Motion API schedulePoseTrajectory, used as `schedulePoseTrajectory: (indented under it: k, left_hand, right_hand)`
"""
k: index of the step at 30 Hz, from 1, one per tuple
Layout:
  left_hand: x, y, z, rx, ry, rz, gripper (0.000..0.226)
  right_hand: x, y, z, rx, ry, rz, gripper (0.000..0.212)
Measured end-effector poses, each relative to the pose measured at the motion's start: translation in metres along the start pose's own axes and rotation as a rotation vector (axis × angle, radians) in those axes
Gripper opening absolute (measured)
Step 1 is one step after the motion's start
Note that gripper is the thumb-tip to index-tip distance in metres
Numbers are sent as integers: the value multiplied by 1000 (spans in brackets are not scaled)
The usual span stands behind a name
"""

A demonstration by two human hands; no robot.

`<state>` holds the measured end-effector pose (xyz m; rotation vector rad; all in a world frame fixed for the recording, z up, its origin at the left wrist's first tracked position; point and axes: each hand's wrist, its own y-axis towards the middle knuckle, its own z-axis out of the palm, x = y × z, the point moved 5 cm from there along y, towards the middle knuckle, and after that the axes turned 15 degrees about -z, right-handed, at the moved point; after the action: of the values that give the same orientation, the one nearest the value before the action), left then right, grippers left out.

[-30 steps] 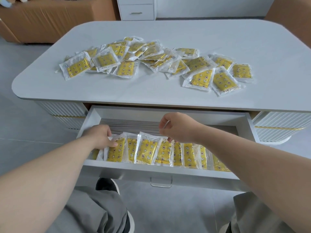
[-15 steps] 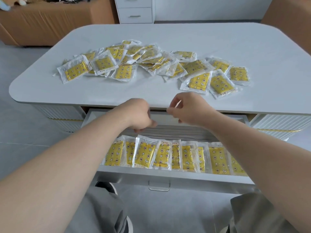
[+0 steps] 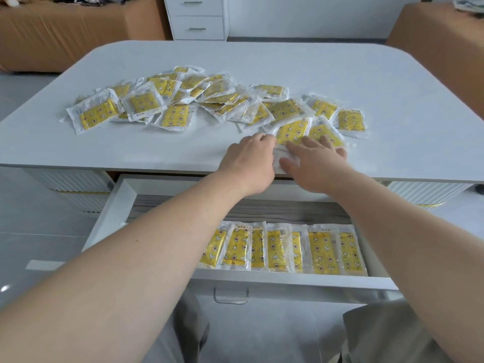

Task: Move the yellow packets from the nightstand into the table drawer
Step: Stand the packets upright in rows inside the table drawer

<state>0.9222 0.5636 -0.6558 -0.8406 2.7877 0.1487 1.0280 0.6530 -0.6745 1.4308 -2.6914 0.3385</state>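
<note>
Many yellow packets (image 3: 183, 100) in clear wrappers lie scattered over the white table (image 3: 340, 74). Below its front edge the drawer (image 3: 112, 213) stands pulled out, with a row of yellow packets (image 3: 282, 250) standing side by side along its front. Both hands rest on the tabletop at the near right of the pile. My right hand (image 3: 314, 161) lies over one packet (image 3: 292, 132), fingers on top and thumb at its near edge. My left hand (image 3: 248, 158) touches that packet's left edge with curled fingers; whether it grips is hidden.
A white chest of drawers (image 3: 196, 17) stands behind the table. Brown furniture sits at the back left (image 3: 65, 30) and back right (image 3: 440, 35). The drawer's handle (image 3: 230, 294) juts toward my knees in grey trousers (image 3: 387, 334).
Both hands rose out of the drawer, passed the table's front edge and reached forward onto the tabletop, landing on a packet at the near right of the pile.
</note>
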Motion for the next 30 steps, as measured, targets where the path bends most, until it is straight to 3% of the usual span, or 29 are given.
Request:
schedulePoseTrajectory:
  k: [4, 7, 11, 15, 19, 24, 26, 30]
  left_hand:
    - [2, 3, 3, 40, 28, -14, 41]
    - [5, 2, 10, 53, 124, 13, 37]
    - [4, 1, 5, -1, 39, -54, 30]
    - [5, -1, 12, -10, 3, -116, 42]
    - [7, 1, 16, -19, -19, -172, 61]
    - [8, 0, 6, -32, -131, -138, 69]
    - [8, -2, 5, -26, -221, -140, 78]
    - [15, -1, 1, 51, -410, -199, 101]
  right_hand:
    - [16, -16, -5, -126, 9, -42, 47]
    - [10, -24, -12, -258, 27, 25, 44]
    - [-15, -30, -11, -144, -91, 211, 55]
    - [-12, -32, -11, -183, -19, 172, 51]
    - [-8, -31, -13, -267, 234, 159, 60]
    - [-8, -32, -18, -339, 516, 152, 82]
    - [-8, -32, -17, -340, 609, 175, 74]
    - [-1, -32, -17, -356, 810, 209, 34]
